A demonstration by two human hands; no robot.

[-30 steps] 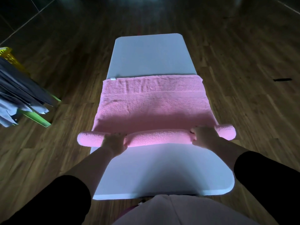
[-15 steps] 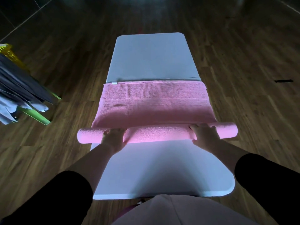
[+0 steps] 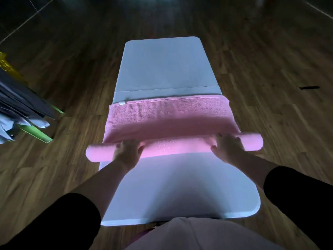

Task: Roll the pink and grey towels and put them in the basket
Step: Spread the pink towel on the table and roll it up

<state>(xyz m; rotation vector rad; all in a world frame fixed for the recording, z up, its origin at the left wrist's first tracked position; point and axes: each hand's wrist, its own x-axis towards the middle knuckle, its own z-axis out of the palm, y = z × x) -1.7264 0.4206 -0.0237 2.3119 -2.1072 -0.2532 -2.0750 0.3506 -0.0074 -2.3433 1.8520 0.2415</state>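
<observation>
A pink towel lies across the white table, its near part wound into a thick roll that sticks out past both table sides. My left hand grips the roll left of centre, fingers curled over its top. Right of centre, my right hand grips it the same way. The flat stretch beyond the roll is short, and its far hem carries a small white tag. Grey cloth hangs at the left edge over a yellow and green basket.
The table stands on a dark wooden floor, with bare table top beyond the towel and between the roll and my body. A small dark object lies on the floor to the right. Light blue fabric hangs below the grey cloth.
Both hands have turned the roll away from me. The roll has grown thicker, the flat part is shorter, and the towel's far hem has slid nearer.
</observation>
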